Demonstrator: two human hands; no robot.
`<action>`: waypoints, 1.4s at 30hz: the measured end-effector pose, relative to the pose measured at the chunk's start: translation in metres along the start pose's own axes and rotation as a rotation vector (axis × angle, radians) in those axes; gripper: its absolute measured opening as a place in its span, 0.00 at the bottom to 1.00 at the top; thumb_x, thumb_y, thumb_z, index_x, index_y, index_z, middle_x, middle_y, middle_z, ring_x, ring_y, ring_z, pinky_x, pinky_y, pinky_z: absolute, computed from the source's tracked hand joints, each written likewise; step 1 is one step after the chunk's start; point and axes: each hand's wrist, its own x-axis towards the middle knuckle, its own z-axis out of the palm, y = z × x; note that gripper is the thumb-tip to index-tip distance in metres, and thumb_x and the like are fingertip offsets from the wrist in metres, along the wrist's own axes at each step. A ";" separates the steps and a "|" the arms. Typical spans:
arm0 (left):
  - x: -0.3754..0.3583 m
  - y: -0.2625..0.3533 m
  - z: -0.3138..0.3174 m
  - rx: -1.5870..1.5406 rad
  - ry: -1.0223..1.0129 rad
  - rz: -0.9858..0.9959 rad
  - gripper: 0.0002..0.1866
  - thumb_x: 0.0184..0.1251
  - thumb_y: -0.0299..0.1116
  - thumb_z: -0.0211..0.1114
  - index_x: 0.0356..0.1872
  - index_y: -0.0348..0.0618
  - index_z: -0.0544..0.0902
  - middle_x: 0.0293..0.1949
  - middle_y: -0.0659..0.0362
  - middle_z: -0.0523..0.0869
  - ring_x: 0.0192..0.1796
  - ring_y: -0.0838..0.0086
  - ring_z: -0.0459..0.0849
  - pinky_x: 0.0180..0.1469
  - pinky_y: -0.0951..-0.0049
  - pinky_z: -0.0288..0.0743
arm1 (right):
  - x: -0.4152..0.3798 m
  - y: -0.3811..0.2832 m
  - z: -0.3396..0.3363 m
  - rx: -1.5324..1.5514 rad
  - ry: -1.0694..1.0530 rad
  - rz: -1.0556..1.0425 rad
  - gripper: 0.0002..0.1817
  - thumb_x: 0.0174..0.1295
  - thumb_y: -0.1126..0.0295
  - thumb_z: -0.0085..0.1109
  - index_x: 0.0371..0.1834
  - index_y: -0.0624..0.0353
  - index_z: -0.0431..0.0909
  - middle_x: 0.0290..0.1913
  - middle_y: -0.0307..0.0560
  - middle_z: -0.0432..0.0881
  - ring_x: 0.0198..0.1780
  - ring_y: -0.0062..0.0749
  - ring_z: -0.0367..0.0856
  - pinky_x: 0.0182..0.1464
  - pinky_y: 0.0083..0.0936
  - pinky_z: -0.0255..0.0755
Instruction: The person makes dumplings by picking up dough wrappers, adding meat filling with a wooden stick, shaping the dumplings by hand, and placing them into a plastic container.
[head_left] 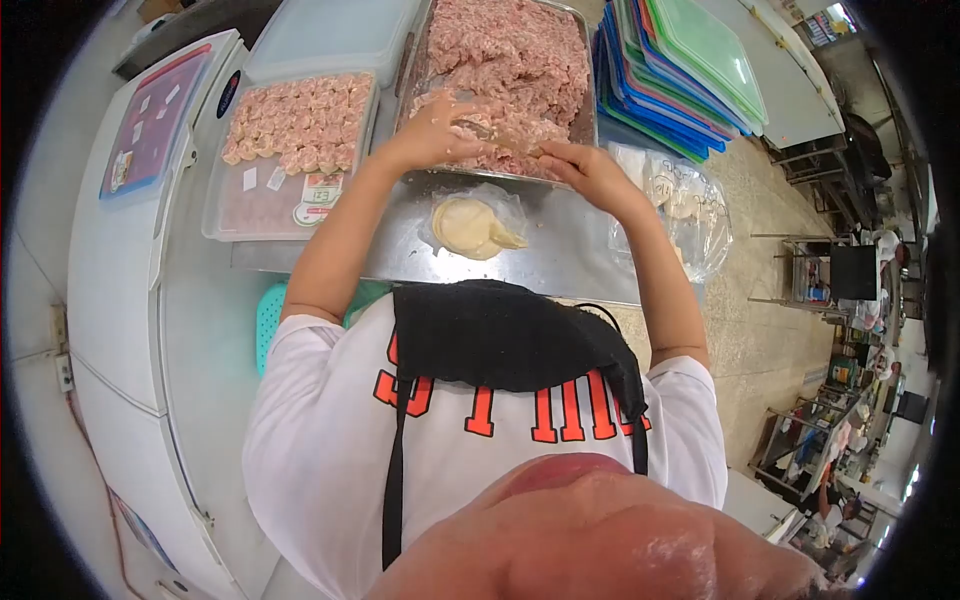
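My left hand [432,135] is over the front left part of a metal tray of minced meat [510,45]. Its fingers are curled round something pale and pinkish that I cannot make out. My right hand [585,170] grips the end of a thin tool [510,143] at the tray's front edge. The tool points left toward my left hand, and its tip is hard to tell from the meat. Just in front of the tray, a pile of round pale dough wrappers [467,227] lies on a clear plastic sheet on the metal table [390,252].
At the left, a plastic box [225,215] holds rows of filled dumplings [300,118], near a closed container [325,40]. Coloured lids [700,60] are stacked at the right. Bagged wrappers [680,205] lie below them. A white freezer [115,280] stands far left.
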 end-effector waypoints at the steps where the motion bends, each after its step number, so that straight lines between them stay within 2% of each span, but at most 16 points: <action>1: 0.006 -0.018 0.009 -0.128 -0.041 -0.136 0.28 0.49 0.42 0.76 0.51 0.41 0.82 0.44 0.51 0.86 0.47 0.63 0.85 0.53 0.68 0.76 | -0.001 -0.003 0.000 0.003 0.003 0.004 0.17 0.67 0.63 0.56 0.54 0.60 0.78 0.39 0.50 0.84 0.35 0.37 0.82 0.39 0.31 0.74; 3: 0.009 -0.044 0.025 -0.254 -0.073 -0.272 0.30 0.48 0.45 0.76 0.51 0.40 0.82 0.44 0.50 0.86 0.47 0.62 0.85 0.53 0.68 0.76 | 0.000 -0.017 0.000 -0.461 0.143 0.063 0.14 0.65 0.64 0.57 0.51 0.54 0.78 0.36 0.50 0.82 0.34 0.48 0.82 0.36 0.38 0.75; 6: 0.007 -0.056 0.030 -0.297 0.059 -0.399 0.36 0.45 0.53 0.76 0.52 0.37 0.81 0.46 0.46 0.85 0.49 0.58 0.84 0.54 0.67 0.75 | 0.001 -0.021 0.027 -0.430 0.185 0.070 0.12 0.64 0.65 0.56 0.51 0.49 0.78 0.36 0.51 0.80 0.37 0.51 0.81 0.37 0.40 0.76; 9: 0.006 -0.037 0.022 -0.053 -0.155 -0.338 0.42 0.44 0.56 0.75 0.55 0.33 0.77 0.47 0.44 0.85 0.49 0.59 0.84 0.53 0.67 0.75 | -0.007 0.027 0.040 -0.377 0.146 0.125 0.15 0.65 0.62 0.53 0.55 0.44 0.78 0.42 0.52 0.82 0.42 0.50 0.82 0.41 0.42 0.76; 13: -0.011 -0.042 0.021 0.003 0.110 -0.150 0.39 0.47 0.52 0.75 0.60 0.43 0.74 0.50 0.40 0.82 0.54 0.58 0.81 0.57 0.66 0.73 | -0.015 0.032 0.005 -0.529 -0.082 0.369 0.14 0.66 0.61 0.51 0.52 0.46 0.80 0.41 0.54 0.84 0.44 0.52 0.82 0.44 0.42 0.75; 15: -0.011 0.000 -0.010 -0.310 -0.187 -0.341 0.34 0.50 0.47 0.74 0.60 0.51 0.75 0.51 0.42 0.82 0.54 0.59 0.81 0.58 0.66 0.72 | -0.023 0.024 -0.012 -0.192 0.050 0.422 0.17 0.67 0.58 0.51 0.53 0.52 0.81 0.48 0.56 0.83 0.48 0.50 0.82 0.49 0.35 0.75; 16: -0.009 0.008 -0.014 -0.311 -0.179 -0.343 0.34 0.50 0.47 0.74 0.60 0.51 0.75 0.51 0.42 0.82 0.54 0.59 0.81 0.58 0.66 0.72 | -0.024 0.019 -0.018 -0.015 0.115 0.362 0.19 0.68 0.59 0.54 0.55 0.59 0.80 0.49 0.49 0.85 0.47 0.33 0.83 0.50 0.26 0.73; 18: -0.007 0.019 -0.017 -0.146 -0.072 -0.020 0.31 0.50 0.40 0.74 0.58 0.51 0.76 0.53 0.52 0.82 0.56 0.61 0.79 0.59 0.63 0.70 | -0.023 -0.010 -0.030 0.155 0.048 0.323 0.19 0.68 0.60 0.55 0.55 0.62 0.79 0.47 0.47 0.85 0.45 0.29 0.81 0.49 0.24 0.73; 20: 0.000 0.025 -0.016 -0.138 -0.112 -0.036 0.28 0.50 0.42 0.74 0.55 0.49 0.78 0.50 0.52 0.84 0.52 0.59 0.81 0.57 0.63 0.72 | -0.018 -0.016 -0.013 0.243 0.039 0.104 0.18 0.69 0.62 0.56 0.56 0.63 0.79 0.35 0.37 0.81 0.35 0.19 0.73 0.40 0.18 0.71; 23: 0.008 0.012 -0.012 -0.077 -0.125 0.049 0.25 0.49 0.44 0.74 0.48 0.46 0.83 0.45 0.52 0.86 0.46 0.57 0.84 0.54 0.63 0.74 | -0.014 -0.014 0.008 0.293 -0.095 0.271 0.19 0.69 0.62 0.55 0.56 0.63 0.78 0.33 0.34 0.79 0.32 0.16 0.70 0.35 0.20 0.69; 28: 0.008 -0.014 0.008 0.095 0.025 -0.016 0.25 0.47 0.46 0.75 0.45 0.43 0.85 0.42 0.48 0.86 0.45 0.55 0.84 0.53 0.62 0.75 | -0.005 -0.038 -0.013 -0.399 0.100 0.166 0.16 0.66 0.61 0.56 0.54 0.53 0.80 0.38 0.55 0.81 0.39 0.48 0.80 0.40 0.35 0.74; 30: 0.008 -0.014 0.007 -0.278 -0.080 -0.336 0.27 0.49 0.49 0.73 0.46 0.40 0.84 0.44 0.45 0.85 0.47 0.55 0.83 0.53 0.61 0.74 | -0.002 -0.031 0.006 -0.356 0.129 0.114 0.16 0.66 0.61 0.55 0.54 0.52 0.79 0.39 0.55 0.82 0.41 0.48 0.81 0.41 0.36 0.74; 33: 0.018 -0.049 0.016 0.069 -0.187 -0.158 0.34 0.49 0.52 0.73 0.54 0.39 0.79 0.52 0.44 0.82 0.54 0.56 0.80 0.57 0.61 0.72 | -0.006 0.023 0.023 -0.229 0.183 0.046 0.15 0.66 0.56 0.53 0.52 0.46 0.80 0.41 0.50 0.84 0.42 0.49 0.82 0.43 0.42 0.76; 35: 0.002 -0.039 0.009 0.061 -0.085 -0.182 0.38 0.49 0.53 0.73 0.58 0.39 0.76 0.55 0.44 0.80 0.57 0.56 0.78 0.59 0.62 0.70 | -0.006 0.035 0.003 -0.426 -0.149 0.440 0.17 0.67 0.57 0.53 0.54 0.50 0.80 0.47 0.54 0.83 0.48 0.49 0.81 0.49 0.41 0.74; 37: -0.004 -0.022 -0.004 0.050 -0.001 -0.205 0.41 0.49 0.53 0.74 0.62 0.39 0.72 0.59 0.44 0.77 0.61 0.57 0.76 0.62 0.63 0.69 | -0.013 0.030 -0.008 -0.418 -0.147 0.475 0.18 0.67 0.58 0.54 0.55 0.54 0.79 0.48 0.53 0.83 0.49 0.43 0.82 0.52 0.34 0.73; 42: 0.003 -0.006 -0.013 -0.089 -0.118 -0.070 0.48 0.48 0.53 0.75 0.66 0.34 0.66 0.61 0.40 0.74 0.65 0.56 0.72 0.66 0.67 0.65 | -0.016 -0.004 -0.021 0.282 0.024 0.242 0.20 0.69 0.61 0.56 0.57 0.62 0.77 0.50 0.50 0.84 0.50 0.29 0.80 0.55 0.24 0.70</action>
